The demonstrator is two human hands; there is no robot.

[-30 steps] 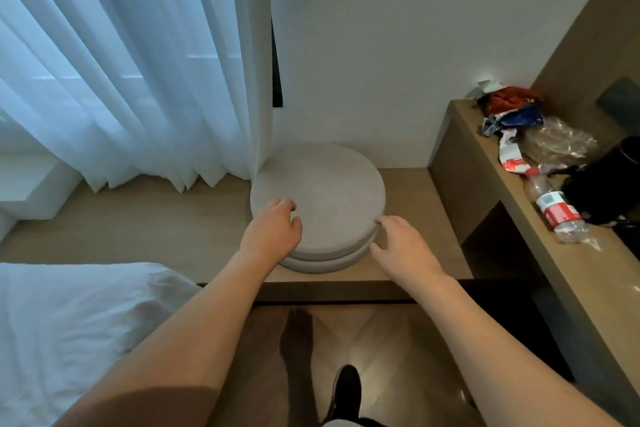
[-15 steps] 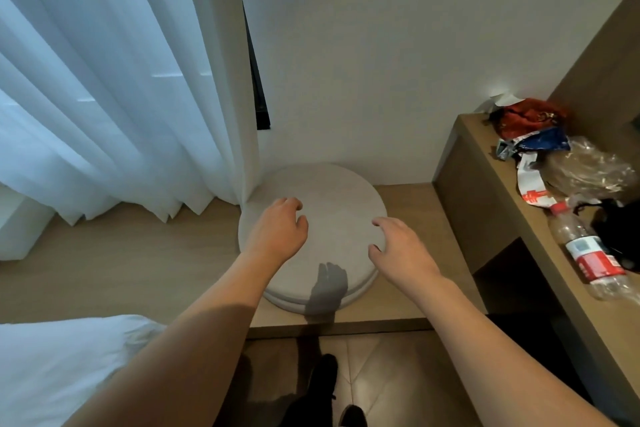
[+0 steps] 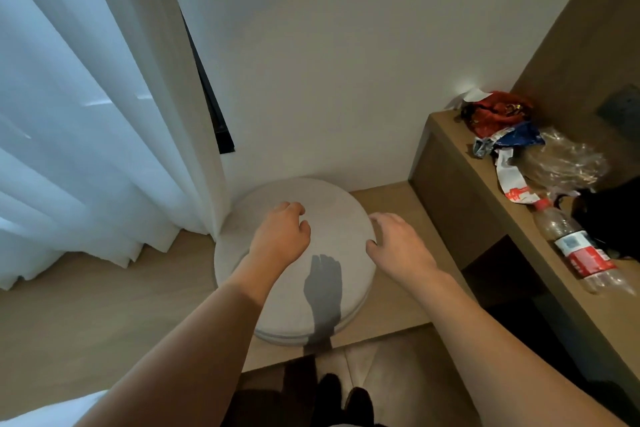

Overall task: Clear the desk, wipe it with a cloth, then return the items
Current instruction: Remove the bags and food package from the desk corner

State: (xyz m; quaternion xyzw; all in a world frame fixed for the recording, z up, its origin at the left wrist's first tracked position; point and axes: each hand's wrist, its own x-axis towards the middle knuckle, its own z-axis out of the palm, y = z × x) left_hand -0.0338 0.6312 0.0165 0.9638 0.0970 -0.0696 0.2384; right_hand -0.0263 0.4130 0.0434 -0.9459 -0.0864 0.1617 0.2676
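Observation:
The wooden desk (image 3: 446, 128) runs along the right wall. On it lie a red bag (image 3: 495, 111), a blue wrapper (image 3: 519, 137), a red-and-white paper strip (image 3: 512, 180), a crumpled clear plastic bag (image 3: 568, 163), a plastic bottle (image 3: 581, 253) on its side and a black object (image 3: 613, 215). Both my hands are away from the desk, over a round grey cushion (image 3: 332, 204). My left hand (image 3: 280, 236) hovers over its middle with loosely curled fingers, holding nothing. My right hand (image 3: 398, 246) is at the cushion's right edge, fingers relaxed.
The cushion tops a second one on a low wooden platform (image 3: 104, 305) under a white curtain (image 3: 86, 114). A white bed corner (image 3: 52, 416) shows at bottom left. My feet (image 3: 346, 399) stand on the floor in front of the platform.
I have come closer to the platform, and both hands have moved from the cushion's near edge out over its top. The desk items have not moved.

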